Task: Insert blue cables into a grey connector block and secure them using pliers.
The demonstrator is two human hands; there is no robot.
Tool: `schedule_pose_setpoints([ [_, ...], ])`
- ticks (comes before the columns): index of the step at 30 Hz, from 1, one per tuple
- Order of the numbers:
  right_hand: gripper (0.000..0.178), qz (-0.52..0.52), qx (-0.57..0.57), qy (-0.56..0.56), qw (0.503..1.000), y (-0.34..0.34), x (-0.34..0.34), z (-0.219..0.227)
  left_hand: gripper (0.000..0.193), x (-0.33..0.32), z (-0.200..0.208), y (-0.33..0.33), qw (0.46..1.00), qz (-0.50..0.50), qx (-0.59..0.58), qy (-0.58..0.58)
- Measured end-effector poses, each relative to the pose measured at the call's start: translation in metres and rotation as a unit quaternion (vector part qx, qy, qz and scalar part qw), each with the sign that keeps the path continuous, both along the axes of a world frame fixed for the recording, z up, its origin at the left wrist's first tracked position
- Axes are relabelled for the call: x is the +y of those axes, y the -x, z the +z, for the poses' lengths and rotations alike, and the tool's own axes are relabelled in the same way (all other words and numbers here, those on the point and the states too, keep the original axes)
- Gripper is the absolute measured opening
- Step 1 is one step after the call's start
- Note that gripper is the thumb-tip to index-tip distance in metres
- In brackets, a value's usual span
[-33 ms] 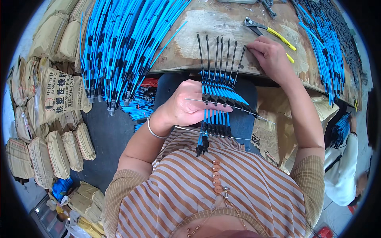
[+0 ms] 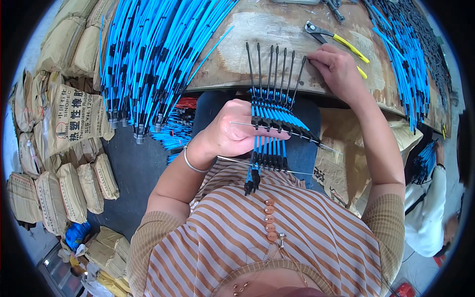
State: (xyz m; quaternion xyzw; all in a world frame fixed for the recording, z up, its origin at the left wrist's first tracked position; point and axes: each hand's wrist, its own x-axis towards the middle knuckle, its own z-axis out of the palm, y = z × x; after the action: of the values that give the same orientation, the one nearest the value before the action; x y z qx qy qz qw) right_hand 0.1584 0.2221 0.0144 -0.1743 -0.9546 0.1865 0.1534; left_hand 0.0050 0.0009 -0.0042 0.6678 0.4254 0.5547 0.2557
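My left hand (image 2: 232,127) is closed around a row of thin blue tubes (image 2: 284,117) with black fittings, held in front of my chest. A thin metal rod (image 2: 241,123) crosses the upper fittings, and a second metal rod (image 2: 303,172) runs through the lower ones. Several slim black stems (image 2: 271,69) with small knobbed tips fan out from the tubes toward the table. My right hand (image 2: 339,73) pinches the tip of the rightmost stem between thumb and fingers. Below my left hand, two black ends (image 2: 252,181) hang lower than the others.
A wooden table (image 2: 262,29) bears a large pile of blue tubes (image 2: 153,59) and yellow-handled pliers (image 2: 350,47). More blue tubes (image 2: 405,79) lie on its right side. Paper sacks (image 2: 74,119) are stacked at left. A co-worker's white sleeve (image 2: 428,213) shows at right.
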Motion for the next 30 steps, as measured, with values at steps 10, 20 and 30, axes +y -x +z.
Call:
schedule_pose_setpoints([
  [10,0.011,0.039,0.02,0.057,0.997,0.005,0.007,0.003,0.02,0.0,0.0,-0.005,0.998,0.024,-0.06,-0.004],
  [20,0.012,0.048,0.015,0.039,0.998,0.005,0.008,0.004,0.021,0.0,-0.004,-0.003,0.999,0.002,-0.042,0.0],
  [30,0.014,0.092,0.035,0.026,0.995,0.014,0.018,-0.001,0.02,0.001,-0.006,-0.001,0.999,0.014,-0.018,0.028],
])
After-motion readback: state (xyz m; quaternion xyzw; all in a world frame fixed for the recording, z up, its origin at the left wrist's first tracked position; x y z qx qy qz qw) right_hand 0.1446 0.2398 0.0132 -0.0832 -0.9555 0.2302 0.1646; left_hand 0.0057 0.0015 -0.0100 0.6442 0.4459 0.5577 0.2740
